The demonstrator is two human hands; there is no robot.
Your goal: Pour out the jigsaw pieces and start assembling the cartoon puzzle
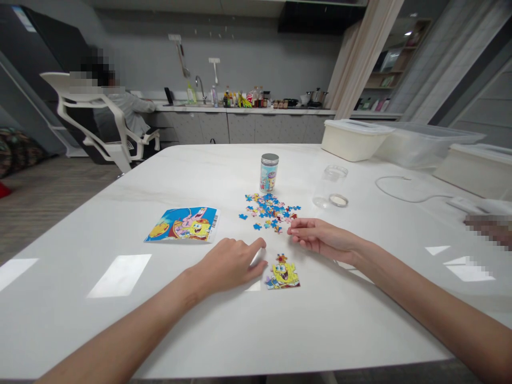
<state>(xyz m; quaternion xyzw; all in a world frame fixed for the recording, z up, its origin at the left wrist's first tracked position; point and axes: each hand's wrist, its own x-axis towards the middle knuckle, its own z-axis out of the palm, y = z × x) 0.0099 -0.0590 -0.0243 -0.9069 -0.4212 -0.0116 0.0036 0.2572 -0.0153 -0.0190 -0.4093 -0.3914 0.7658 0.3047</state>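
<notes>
A joined yellow puzzle section [284,274] with a cartoon face lies near the table's front middle. Just left of it is my left hand [236,262], its thumb and index finger apart and nothing between them. My right hand [320,237] is at the right edge of a pile of loose puzzle pieces [272,209], fingers bent together; whatever its fingertips hold, if anything, is too small to name. Behind the pile stands a printed can [269,173] with a metal lid. A picture sheet [184,224] lies to the left.
A clear jar [330,186] and a round lid [338,200] are right of the can. Storage boxes [354,140] and a white cable [400,197] are farther right on the white table [120,314]. A person [128,109] sits at the back left.
</notes>
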